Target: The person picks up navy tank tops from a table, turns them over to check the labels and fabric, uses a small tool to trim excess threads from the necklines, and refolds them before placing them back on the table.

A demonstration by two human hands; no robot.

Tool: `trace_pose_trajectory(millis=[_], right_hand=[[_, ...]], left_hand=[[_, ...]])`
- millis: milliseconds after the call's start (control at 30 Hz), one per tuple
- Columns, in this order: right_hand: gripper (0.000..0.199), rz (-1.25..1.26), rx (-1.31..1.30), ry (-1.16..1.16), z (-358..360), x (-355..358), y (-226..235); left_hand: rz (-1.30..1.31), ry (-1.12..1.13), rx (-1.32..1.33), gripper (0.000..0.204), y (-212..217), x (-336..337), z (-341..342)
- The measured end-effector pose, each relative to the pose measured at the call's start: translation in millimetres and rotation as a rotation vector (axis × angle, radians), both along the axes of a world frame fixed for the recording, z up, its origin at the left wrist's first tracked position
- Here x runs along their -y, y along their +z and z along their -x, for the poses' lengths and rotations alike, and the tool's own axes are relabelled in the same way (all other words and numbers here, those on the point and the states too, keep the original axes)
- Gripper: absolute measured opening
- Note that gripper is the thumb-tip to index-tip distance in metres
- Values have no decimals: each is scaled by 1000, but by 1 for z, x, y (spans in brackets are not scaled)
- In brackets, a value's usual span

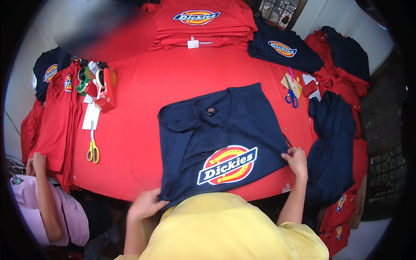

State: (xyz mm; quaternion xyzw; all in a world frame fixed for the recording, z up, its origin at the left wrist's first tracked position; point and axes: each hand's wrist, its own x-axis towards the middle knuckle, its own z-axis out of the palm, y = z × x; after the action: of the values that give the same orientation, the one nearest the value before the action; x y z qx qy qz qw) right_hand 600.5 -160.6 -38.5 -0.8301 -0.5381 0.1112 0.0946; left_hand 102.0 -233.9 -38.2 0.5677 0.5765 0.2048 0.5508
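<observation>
Navy T-shirt point(225, 130), spread flat at the near middle of the red table point(147, 86), printed emblem facing up, a small dark tag near its upper part; left hand point(145, 203) pinching the shirt's near left corner at the table edge; right hand point(296, 159) pinching the right-side edge (fingers closed on cloth, hands well apart). Yellow-handled scissors point(92, 149) lying left of the shirt, below a white paper slip point(91, 116); red tape dispenser point(108, 91) above that. Blue-handled scissors point(291, 96) at the right, near a small red case point(309, 88). Stack of folded red shirts point(203, 21) at the far edge; folded navy shirts point(281, 50) beside it; heap of navy garments point(331, 143) at the right. Another person's hand point(37, 162) on red shirts point(56, 125) hanging off the left edge.
</observation>
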Motion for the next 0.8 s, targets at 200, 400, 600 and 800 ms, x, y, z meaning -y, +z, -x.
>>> trace_pose_trajectory(millis=[200, 400, 600, 800], right_hand=[[23, -492, -222, 484, 60, -137, -11], [20, -477, -309, 427, 127, -258, -41], [24, -232, -918, 143, 105, -289, -52], [23, -266, -1337, 117, 104, -263, -52]], left_hand=[[22, -226, -520, 29, 27, -28, 13], [21, -179, -554, 30, 18, -15, 6], [60, -94, -515, 34, 0, -2, 6], [-186, 124, -487, 44, 30, -38, -9]])
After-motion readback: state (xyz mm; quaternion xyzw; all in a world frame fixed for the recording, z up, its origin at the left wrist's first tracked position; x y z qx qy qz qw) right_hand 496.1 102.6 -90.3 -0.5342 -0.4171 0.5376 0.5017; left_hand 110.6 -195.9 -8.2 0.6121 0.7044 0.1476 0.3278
